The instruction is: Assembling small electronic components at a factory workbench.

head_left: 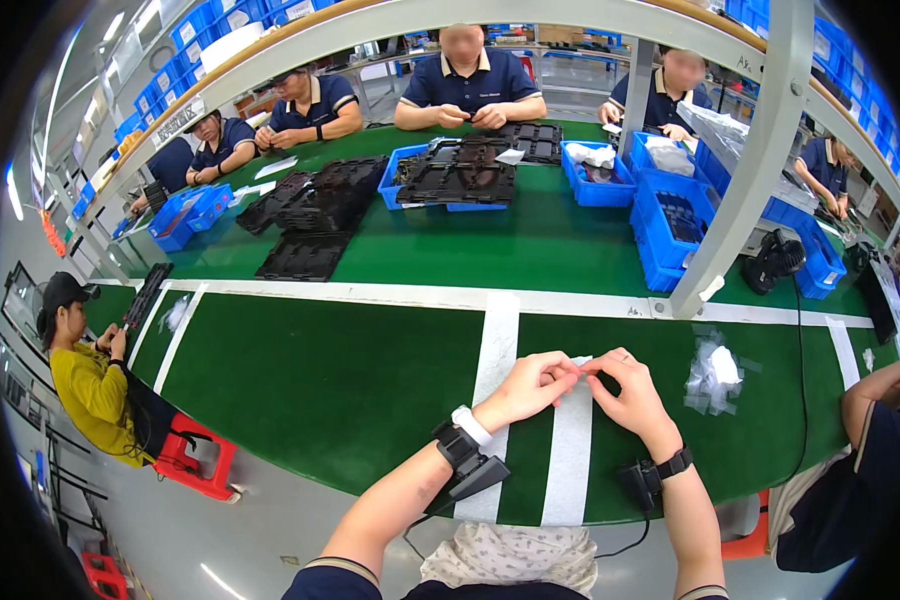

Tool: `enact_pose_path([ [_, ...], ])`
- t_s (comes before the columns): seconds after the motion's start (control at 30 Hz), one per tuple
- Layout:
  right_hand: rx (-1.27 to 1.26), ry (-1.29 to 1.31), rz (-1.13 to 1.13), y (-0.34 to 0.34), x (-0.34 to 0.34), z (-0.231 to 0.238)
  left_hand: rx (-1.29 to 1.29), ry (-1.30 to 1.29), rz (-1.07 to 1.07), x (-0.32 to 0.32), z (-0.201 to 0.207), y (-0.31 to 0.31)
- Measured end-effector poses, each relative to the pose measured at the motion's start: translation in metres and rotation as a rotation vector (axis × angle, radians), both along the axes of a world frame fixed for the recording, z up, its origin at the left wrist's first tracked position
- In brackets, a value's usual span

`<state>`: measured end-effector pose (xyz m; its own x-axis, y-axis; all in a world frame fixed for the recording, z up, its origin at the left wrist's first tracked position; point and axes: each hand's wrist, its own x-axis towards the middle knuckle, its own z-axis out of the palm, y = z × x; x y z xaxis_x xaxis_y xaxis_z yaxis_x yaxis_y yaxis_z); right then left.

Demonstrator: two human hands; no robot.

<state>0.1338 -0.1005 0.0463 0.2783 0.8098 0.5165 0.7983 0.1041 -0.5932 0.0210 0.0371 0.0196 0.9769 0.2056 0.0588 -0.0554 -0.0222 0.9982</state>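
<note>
Above the green table, my left hand (533,388) and my right hand (625,393) meet with their fingertips pinched together. A small whitish piece (583,360) shows between the fingertips; its kind is too small to make out. Below the hands, a white strip (567,465) runs along the tabletop to the near edge. Another white strip (497,345) lies to its left, partly covered by my left hand and forearm. To the right of my right hand is a loose pile of clear and white film pieces (713,378).
A white metal post (745,180) rises at the right from the rail along the table. Beyond it stand blue bins (670,225), black plastic trays (315,205) and a black device (773,262) with a cable. Co-workers sit across and at both sides. Black devices are strapped to my wrists.
</note>
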Motion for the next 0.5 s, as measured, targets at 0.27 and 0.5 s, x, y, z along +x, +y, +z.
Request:
enact_pose_path([
  [0.27, -0.028, -0.012, 0.022, -0.0008, 0.0009, 0.0005, 0.01, 0.041, -0.044, 0.0006, -0.0027, 0.0031],
  [0.5, -0.016, -0.015, 0.016, -0.001, 0.0018, -0.0034, 0.041, 0.065, -0.067, -0.0001, -0.0042, 0.0023],
])
